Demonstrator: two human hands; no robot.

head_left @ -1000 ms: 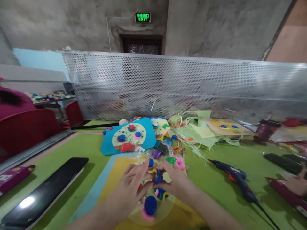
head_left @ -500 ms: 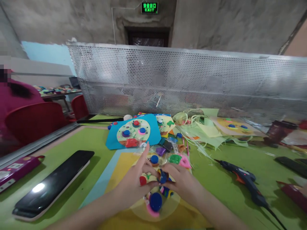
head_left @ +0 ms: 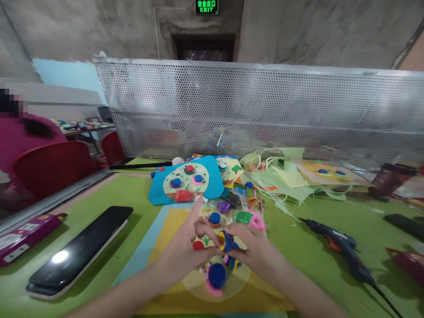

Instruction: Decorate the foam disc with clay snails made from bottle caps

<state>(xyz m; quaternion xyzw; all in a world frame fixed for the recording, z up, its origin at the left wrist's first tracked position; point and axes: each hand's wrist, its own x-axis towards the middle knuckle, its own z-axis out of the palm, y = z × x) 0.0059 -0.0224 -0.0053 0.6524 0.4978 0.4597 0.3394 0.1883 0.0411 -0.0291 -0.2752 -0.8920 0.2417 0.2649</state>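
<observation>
Both hands hold a blue bottle cap (head_left: 227,241) with yellow clay-like material at its open side, above a pale round picture (head_left: 190,285) on a yellow sheet (head_left: 159,260). My left hand (head_left: 185,245) pinches the cap's left side between thumb and bent fingers, its index finger pointing up. From the right, my right hand (head_left: 256,247) grips the same cap with thumb and fingers. Below them, a dark blue cap (head_left: 217,276) sits on the picture with a pink clay strip. Another blue cap (head_left: 214,218) and a red piece (head_left: 198,245) lie farther up.
A teal card (head_left: 218,181) with a finished-looking cap picture lies behind, near bagged clay (head_left: 243,217). At right is a glue gun (head_left: 341,247) beside paper scraps (head_left: 291,176). Left are a black oblong case (head_left: 82,251) and a purple power strip (head_left: 29,236). A perforated metal screen (head_left: 258,106) stands behind.
The cap between my fingers has turned so that more of its yellow side shows. Both hands keep hold of it. The view has shifted slightly.
</observation>
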